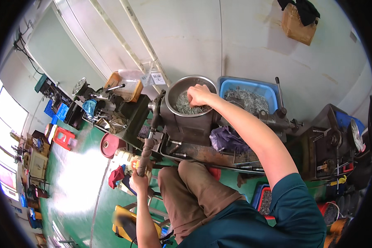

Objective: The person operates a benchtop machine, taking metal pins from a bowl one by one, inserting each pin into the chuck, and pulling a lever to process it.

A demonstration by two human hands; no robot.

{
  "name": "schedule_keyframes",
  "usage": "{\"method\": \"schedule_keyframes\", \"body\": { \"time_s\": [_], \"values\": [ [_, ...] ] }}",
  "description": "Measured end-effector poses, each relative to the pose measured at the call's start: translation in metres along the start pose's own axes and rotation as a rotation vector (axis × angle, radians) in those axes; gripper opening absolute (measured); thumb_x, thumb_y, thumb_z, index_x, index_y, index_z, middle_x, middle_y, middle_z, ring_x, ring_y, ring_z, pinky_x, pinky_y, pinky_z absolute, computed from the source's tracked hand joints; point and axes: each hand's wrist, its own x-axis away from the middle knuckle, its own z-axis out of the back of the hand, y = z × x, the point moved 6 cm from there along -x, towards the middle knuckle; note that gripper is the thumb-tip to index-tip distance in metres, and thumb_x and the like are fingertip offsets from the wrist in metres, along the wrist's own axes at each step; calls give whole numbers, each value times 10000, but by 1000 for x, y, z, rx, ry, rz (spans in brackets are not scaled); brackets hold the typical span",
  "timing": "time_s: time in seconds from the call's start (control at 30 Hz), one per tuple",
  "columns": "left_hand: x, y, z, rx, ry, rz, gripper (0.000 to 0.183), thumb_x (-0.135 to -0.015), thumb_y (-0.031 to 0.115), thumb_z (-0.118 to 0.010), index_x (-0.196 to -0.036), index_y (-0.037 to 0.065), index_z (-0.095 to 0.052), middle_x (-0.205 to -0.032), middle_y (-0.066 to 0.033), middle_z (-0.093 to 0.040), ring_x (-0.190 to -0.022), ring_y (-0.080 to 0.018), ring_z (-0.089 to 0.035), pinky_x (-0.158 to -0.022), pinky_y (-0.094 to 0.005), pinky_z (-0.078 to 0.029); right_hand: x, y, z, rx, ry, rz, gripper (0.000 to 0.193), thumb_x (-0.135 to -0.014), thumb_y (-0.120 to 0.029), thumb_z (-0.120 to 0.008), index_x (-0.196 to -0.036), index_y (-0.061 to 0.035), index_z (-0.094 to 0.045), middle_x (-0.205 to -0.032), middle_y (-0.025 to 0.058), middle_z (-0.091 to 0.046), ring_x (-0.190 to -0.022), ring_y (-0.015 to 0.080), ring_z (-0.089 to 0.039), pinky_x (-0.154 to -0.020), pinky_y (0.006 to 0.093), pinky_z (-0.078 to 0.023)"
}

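My left hand (139, 182) is wrapped around the lower end of a long lever (144, 159), whose grip is bound in brown wrapping. The lever slopes up to the machine (186, 126) in front of me. On top of that machine sits a round steel bowl (172, 91) with a heap of thin metal pins (185, 106) in it. Reaching over from the right, my right hand (199, 95) is inside the bowl. Its fingers curl down closed at the pins; the fingertips are hidden, so what they pinch cannot be made out.
Behind the bowl to the right, a blue tub (273, 97) holds more metal pieces. A crumpled purple cloth (227, 139) lies at the machine's front. Another machine (111, 109) with a wooden tray (132, 89) stands left. Below right is a red bin (265, 202); a yellow case (126, 225) is low left.
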Motion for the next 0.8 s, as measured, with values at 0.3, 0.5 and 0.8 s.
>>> {"method": "schedule_keyframes", "body": {
  "time_s": [0.3, 0.5, 0.8],
  "values": [
    [1, 2, 1, 6, 10, -16, 147, -625, 171, -571, -696, 46, -545, -672, -184, -569, -660, -356, -552, -581, -422, -440, 4, 22, 21, -297, 160, 10, 95, -529, -114, -630, -622, -120, -611, -647, 50, -602, -670, 209, -584, -601, 325, -459],
    [1, 1, 0, -4, 0, -4, 154, -616, 167, -588, -706, 49, -549, -668, -180, -569, -655, -354, -552, -577, -421, -439, 11, 7, 12, -78, 44, 23, 134, -546, -175, -662, -669, -139, -622, -748, 46, -615, -778, 201, -572, -650, 328, -453],
    [0, 0, -1, -21, -22, 3, 171, -611, 171, -597, -712, 43, -546, -670, -179, -570, -663, -349, -556, -582, -418, -439, 2, 2, 3, 34, 63, -47, 181, -553, -225, -685, -694, -124, -631, -810, 77, -617, -786, 219, -577, -662, 345, -450]
  ]
}}
